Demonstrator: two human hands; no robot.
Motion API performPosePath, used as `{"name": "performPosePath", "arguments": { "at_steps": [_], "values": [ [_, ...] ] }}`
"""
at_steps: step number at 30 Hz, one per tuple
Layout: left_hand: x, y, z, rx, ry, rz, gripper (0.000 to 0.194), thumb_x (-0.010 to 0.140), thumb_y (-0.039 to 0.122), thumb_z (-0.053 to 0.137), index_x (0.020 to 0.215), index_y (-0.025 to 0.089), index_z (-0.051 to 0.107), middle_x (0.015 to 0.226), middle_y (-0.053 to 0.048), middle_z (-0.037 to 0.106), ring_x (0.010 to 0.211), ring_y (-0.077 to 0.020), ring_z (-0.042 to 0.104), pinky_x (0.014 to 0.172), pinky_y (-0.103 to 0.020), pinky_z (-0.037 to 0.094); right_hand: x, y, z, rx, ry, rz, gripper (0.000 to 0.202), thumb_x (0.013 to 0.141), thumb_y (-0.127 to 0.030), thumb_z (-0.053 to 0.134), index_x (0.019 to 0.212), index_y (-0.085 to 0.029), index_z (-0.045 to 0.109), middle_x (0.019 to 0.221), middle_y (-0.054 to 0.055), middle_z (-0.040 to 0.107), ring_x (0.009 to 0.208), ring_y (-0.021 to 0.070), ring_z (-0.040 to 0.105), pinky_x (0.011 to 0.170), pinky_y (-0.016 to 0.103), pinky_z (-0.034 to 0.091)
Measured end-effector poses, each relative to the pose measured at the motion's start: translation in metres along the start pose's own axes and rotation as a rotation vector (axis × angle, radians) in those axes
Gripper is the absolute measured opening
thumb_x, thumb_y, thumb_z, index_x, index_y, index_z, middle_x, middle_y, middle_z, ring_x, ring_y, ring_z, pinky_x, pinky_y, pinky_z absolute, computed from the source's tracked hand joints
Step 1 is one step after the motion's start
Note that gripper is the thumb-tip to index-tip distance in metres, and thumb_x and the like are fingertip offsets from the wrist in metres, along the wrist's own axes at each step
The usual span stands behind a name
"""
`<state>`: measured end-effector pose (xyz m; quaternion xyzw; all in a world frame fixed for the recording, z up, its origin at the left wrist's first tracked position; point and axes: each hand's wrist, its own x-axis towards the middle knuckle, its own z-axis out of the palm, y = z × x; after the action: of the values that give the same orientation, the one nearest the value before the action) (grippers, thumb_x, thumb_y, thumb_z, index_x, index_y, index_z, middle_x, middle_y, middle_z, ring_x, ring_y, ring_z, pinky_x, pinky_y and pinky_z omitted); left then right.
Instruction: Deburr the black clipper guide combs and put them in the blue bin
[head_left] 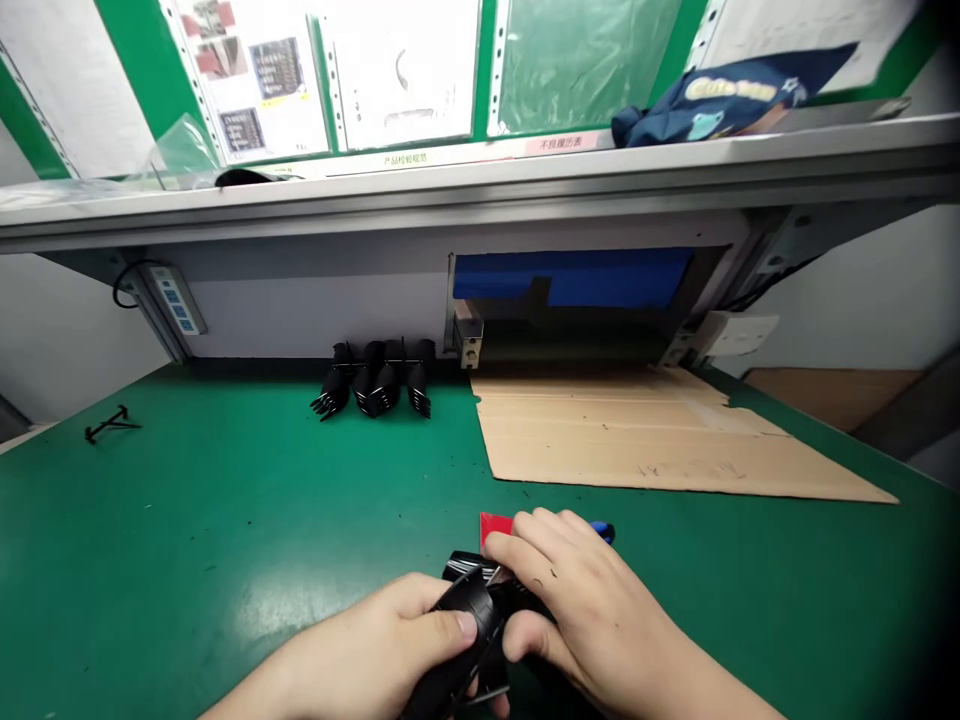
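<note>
Close to the front of the table, my left hand [397,635] is closed around a curved black plastic part [469,605], its thumb pressed on the smooth outer face. My right hand [577,595] curls over the far right side of the same part, thumb and fingers bent around dark plastic. A small shiny, metal-like bit shows between the hands; I cannot tell what it belongs to. Just beyond my right fingers, a flat red piece [494,527] peeks out. A blue and black handle-like end [603,531] also sticks out there, the rest hidden by the hand.
Several black toothed plastic parts [382,378] stand in a row by the back panel. A thin black branched piece [112,424] lies far left on the green table [225,500]. Flattened cardboard [615,435] covers the back right. A shelf [420,190] overhangs the back.
</note>
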<state>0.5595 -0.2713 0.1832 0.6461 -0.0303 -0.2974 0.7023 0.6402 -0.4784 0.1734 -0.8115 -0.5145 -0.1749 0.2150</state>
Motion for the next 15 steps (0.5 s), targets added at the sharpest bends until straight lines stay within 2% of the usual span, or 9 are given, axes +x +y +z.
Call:
{"name": "performPosePath", "arguments": {
  "at_steps": [4, 9, 15],
  "values": [
    [-0.0005, -0.0061, -0.0009, -0.048, -0.054, -0.021, 0.032, 0.090, 0.042, 0.051, 0.088, 0.010, 0.058, 0.084, -0.008, 0.066, 0.069, -0.0114, 0.058, 0.058, -0.017, 0.039, 0.0028, -0.0019, 0.0005, -0.034, -0.060, -0.012, 0.061, 0.092, -0.068, 0.025, 0.093, -0.017, 0.059, 0.076, 0.004, 0.051, 0.066, 0.0186, 0.040, 0.059, 0.030, 0.023],
    [-0.0007, -0.0082, -0.0012, -0.076, -0.089, -0.040, 0.032, 0.090, 0.042, 0.052, 0.088, 0.010, 0.058, 0.080, -0.007, 0.065, 0.069, -0.0136, 0.062, 0.054, -0.016, 0.039, 0.0006, -0.0025, 0.0029, -0.078, -0.076, -0.032, 0.058, 0.096, -0.063, 0.022, 0.074, -0.018, 0.051, 0.070, 0.001, 0.046, 0.063, 0.0173, 0.036, 0.058, 0.030, 0.017],
    [-0.0042, 0.0003, 0.0032, 0.039, -0.085, -0.036, 0.031, 0.093, 0.041, 0.047, 0.096, 0.013, 0.059, 0.082, -0.006, 0.066, 0.059, -0.0078, 0.050, 0.057, -0.017, 0.040, 0.0000, -0.0027, 0.0047, -0.081, -0.081, -0.074, 0.052, 0.101, -0.054, 0.024, 0.070, -0.018, 0.044, 0.065, -0.001, 0.047, 0.061, 0.0160, 0.037, 0.058, 0.030, 0.017]
  ]
}}
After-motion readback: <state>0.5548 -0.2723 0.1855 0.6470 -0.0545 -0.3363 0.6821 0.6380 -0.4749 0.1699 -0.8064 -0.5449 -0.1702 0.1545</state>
